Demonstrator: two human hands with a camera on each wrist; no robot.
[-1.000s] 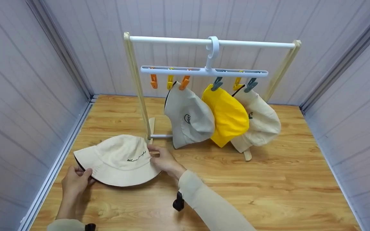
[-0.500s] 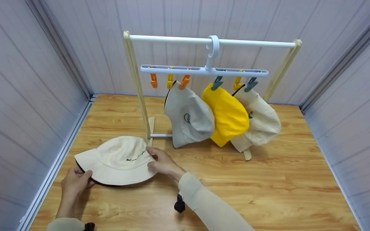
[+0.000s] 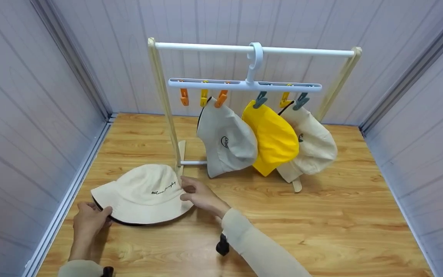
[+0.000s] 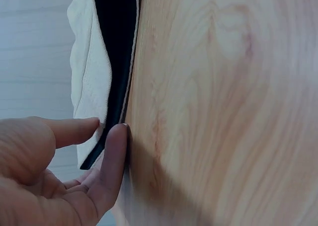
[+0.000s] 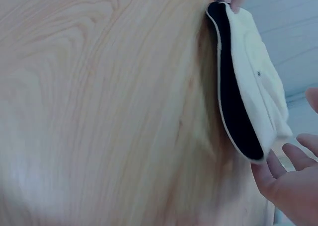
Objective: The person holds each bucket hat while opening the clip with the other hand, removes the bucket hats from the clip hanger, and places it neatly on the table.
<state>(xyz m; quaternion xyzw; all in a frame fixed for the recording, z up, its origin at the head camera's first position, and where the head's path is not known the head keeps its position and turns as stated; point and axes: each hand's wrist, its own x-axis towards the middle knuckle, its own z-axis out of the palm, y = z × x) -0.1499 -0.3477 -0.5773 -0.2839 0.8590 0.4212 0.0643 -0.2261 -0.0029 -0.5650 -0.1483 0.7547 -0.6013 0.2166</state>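
A cream bucket hat [image 3: 148,192] with dark lining and black script on its side lies low at the left, near the rack's foot. My left hand [image 3: 90,219] pinches the left edge of its brim between thumb and fingers; the left wrist view shows the dark underside [image 4: 118,47] there. At the hat's right side is my right hand [image 3: 204,197]. In the right wrist view, that hand [image 5: 290,186] has its thumb and fingers spread apart, and some fingertips touch the brim's end.
Behind stands a rack with a white bar [image 3: 206,47] and a clip hanger [image 3: 214,84]. A grey hat [image 3: 229,142], a yellow hat [image 3: 273,140] and another cream hat [image 3: 313,142] hang from its clips. An orange clip [image 3: 184,97] at the left end holds nothing. Panel walls enclose the wooden floor [image 3: 340,223].
The right hand shifts slightly left and then back right, its fingers loosening from the hat's side. The hat settles slightly lower and to the right. The left hand keeps its pinch.
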